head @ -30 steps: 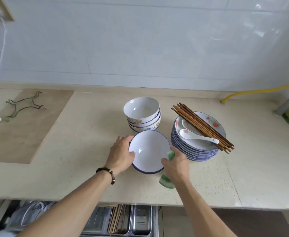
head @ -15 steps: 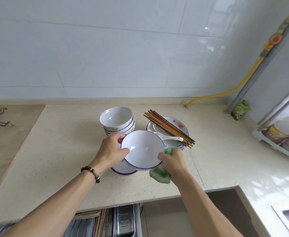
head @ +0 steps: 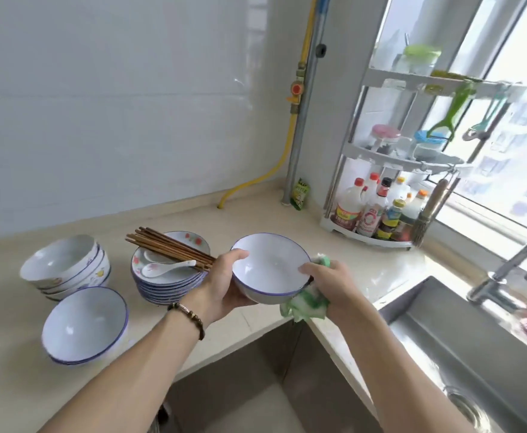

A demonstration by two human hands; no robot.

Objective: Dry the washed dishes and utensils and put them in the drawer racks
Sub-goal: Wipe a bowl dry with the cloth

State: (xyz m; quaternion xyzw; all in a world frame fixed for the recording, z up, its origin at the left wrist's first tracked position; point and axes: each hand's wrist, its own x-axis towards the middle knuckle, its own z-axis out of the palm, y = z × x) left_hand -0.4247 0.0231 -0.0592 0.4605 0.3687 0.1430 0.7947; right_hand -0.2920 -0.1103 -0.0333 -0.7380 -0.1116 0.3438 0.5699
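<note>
Left hand (head: 221,284) grips the glossy white blue-rimmed bowl (head: 270,267), empty, lifted above the counter (head: 256,220) edge; right hand (head: 334,284), at its 3 o'clock, clutches a crumpled green-white cloth (head: 306,303) against it.

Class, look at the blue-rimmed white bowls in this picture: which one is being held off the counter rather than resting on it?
The bowl between the left hand and the right hand, which also holds a green cloth. The other blue-rimmed bowls sit stacked on the counter.

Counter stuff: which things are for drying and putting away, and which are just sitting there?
For the job: held bowl, green cloth, stacked bowls, blue-rimmed bowls, plates, chopsticks, spoon.

Just there: sauce bottles, corner shelf, tap, sink, yellow hose.
</note>
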